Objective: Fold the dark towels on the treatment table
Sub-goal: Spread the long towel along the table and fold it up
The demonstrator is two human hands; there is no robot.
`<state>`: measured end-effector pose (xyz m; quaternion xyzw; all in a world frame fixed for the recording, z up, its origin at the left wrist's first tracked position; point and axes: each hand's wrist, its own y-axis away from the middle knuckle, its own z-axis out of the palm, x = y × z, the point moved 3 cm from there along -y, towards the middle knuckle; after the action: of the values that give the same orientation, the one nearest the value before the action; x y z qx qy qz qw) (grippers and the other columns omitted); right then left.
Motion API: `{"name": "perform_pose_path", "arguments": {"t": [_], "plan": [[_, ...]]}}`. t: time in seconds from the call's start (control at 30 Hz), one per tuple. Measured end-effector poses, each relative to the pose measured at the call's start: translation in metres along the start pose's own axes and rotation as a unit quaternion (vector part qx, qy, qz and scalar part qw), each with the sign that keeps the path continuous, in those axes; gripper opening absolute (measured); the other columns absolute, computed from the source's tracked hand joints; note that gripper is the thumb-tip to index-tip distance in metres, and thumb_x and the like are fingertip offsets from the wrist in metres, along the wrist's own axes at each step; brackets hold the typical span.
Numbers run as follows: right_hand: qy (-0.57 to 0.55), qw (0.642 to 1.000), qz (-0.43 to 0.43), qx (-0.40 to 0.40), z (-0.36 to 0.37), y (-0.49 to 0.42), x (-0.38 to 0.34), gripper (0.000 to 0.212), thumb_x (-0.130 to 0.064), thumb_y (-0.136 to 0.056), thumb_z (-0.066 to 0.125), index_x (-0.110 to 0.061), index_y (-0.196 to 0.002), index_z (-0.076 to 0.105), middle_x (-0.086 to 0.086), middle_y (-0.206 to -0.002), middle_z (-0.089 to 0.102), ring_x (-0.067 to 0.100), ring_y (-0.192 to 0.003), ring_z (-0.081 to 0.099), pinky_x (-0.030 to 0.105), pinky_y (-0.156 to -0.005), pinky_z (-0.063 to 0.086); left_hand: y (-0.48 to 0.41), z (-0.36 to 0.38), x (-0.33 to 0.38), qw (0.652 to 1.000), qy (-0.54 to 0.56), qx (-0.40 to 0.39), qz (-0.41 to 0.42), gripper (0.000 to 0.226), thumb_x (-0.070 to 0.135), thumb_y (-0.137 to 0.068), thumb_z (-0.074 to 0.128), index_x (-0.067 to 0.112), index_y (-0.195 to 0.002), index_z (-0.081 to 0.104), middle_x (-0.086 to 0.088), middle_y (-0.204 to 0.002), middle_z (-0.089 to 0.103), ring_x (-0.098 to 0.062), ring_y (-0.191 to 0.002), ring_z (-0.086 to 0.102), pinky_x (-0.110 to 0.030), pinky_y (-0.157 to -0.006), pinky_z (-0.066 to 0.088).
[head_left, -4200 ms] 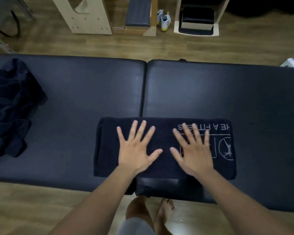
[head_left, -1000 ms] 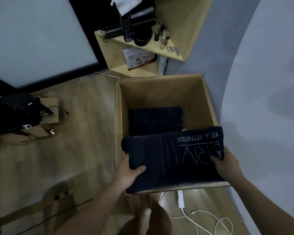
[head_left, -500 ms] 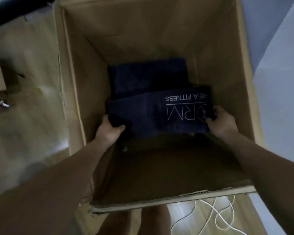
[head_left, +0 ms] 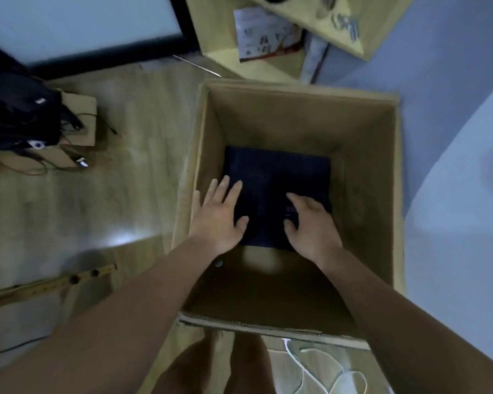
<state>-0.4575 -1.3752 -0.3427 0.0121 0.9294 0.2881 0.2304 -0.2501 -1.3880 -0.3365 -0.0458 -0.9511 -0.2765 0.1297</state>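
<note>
A folded dark towel (head_left: 271,191) lies at the bottom of a tall cardboard box (head_left: 296,109) on the wooden floor. Both my arms reach down into the box. My left hand (head_left: 219,214) is flat with fingers spread at the towel's left edge, by the box's left wall. My right hand (head_left: 310,223) hovers over the towel's right part, fingers apart and slightly curled, covering its white print. Neither hand grips the towel. The treatment table is out of view.
A wooden corner shelf (head_left: 268,38) with small items stands behind the box. A black bag (head_left: 20,120) with cables lies on the floor at the left. White cables (head_left: 319,368) trail by the box's near wall. A pale wall (head_left: 453,166) is close on the right.
The towel has gone from the table into the box, on top of another folded towel. Both hands have let go of its ends and now rest open over it.
</note>
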Motion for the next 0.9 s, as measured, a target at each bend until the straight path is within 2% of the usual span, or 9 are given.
{"name": "perform_pose_path", "arguments": {"t": [0.17, 0.27, 0.4, 0.53, 0.63, 0.77, 0.9], "plan": [[0.141, 0.97, -0.197, 0.003, -0.046, 0.013, -0.117, 0.06, -0.035, -0.101, 0.045, -0.023, -0.156, 0.022, 0.003, -0.156, 0.031, 0.023, -0.148, 0.021, 0.046, -0.119, 0.023, 0.075, -0.069, -0.037, 0.99, 0.02, 0.115, -0.074, 0.075, 0.05, -0.101, 0.042, 0.029, -0.161, 0.001, 0.0, -0.169, -0.004, -0.022, -0.155, -0.009, -0.052, -0.125, -0.003], [0.169, 0.951, -0.26, 0.012, -0.058, 0.035, -0.189, 0.06, -0.033, -0.1, 0.046, -0.023, -0.155, 0.024, 0.004, -0.156, 0.032, 0.023, -0.148, 0.022, 0.047, -0.119, 0.021, 0.134, -0.101, -0.07, 0.976, 0.034, 0.167, -0.133, 0.074, 0.05, -0.1, 0.043, 0.028, -0.161, 0.007, 0.001, -0.169, 0.0, -0.021, -0.156, -0.006, -0.052, -0.125, -0.003], [0.196, 0.918, -0.345, -0.005, -0.036, 0.089, -0.288, 0.064, -0.032, -0.096, 0.049, -0.024, -0.155, 0.024, 0.006, -0.155, 0.034, 0.026, -0.145, 0.026, 0.045, -0.118, 0.024, 0.239, -0.115, -0.121, 0.95, 0.055, 0.223, -0.213, 0.076, 0.052, -0.098, 0.045, 0.029, -0.161, 0.009, 0.003, -0.169, 0.002, -0.02, -0.156, -0.004, -0.052, -0.125, -0.003], [0.249, 0.863, -0.44, -0.019, 0.017, 0.173, -0.387, 0.065, -0.034, -0.096, 0.049, -0.026, -0.155, 0.022, 0.004, -0.158, 0.028, 0.024, -0.145, 0.024, 0.041, -0.118, 0.023, 0.374, -0.102, -0.173, 0.911, 0.079, 0.271, -0.3, 0.076, 0.053, -0.097, 0.045, 0.027, -0.16, 0.013, 0.002, -0.169, 0.006, -0.02, -0.156, -0.003, -0.053, -0.124, -0.003], [0.266, 0.817, -0.511, -0.032, 0.076, 0.261, -0.446, 0.066, -0.034, -0.094, 0.053, -0.024, -0.153, 0.027, 0.005, -0.156, 0.032, 0.024, -0.145, 0.026, 0.043, -0.117, 0.025, 0.49, -0.072, -0.203, 0.87, 0.098, 0.308, -0.372, 0.074, 0.053, -0.098, 0.045, 0.026, -0.16, 0.015, 0.003, -0.169, 0.008, -0.021, -0.156, -0.001, -0.053, -0.124, -0.005], [0.273, 0.728, -0.627, -0.051, 0.173, 0.396, -0.495, 0.067, -0.034, -0.087, 0.06, -0.021, -0.15, 0.038, 0.008, -0.145, 0.046, 0.029, -0.136, 0.039, 0.046, -0.111, 0.034, 0.658, -0.009, -0.221, 0.799, 0.121, 0.342, -0.481, 0.072, 0.053, -0.099, 0.042, 0.027, -0.16, 0.014, 0.003, -0.169, 0.007, -0.02, -0.156, -0.002, -0.055, -0.124, -0.003], [0.284, 0.63, -0.717, -0.093, 0.263, 0.548, -0.53, 0.067, -0.036, -0.092, 0.056, -0.025, -0.152, 0.03, 0.004, -0.151, 0.038, 0.024, -0.142, 0.031, 0.043, -0.115, 0.03, 0.83, 0.065, -0.215, 0.704, 0.135, 0.365, -0.593, 0.071, 0.054, -0.099, 0.042, 0.026, -0.159, 0.017, 0.003, -0.169, 0.008, -0.021, -0.156, -0.002, -0.056, -0.124, -0.002]]}}
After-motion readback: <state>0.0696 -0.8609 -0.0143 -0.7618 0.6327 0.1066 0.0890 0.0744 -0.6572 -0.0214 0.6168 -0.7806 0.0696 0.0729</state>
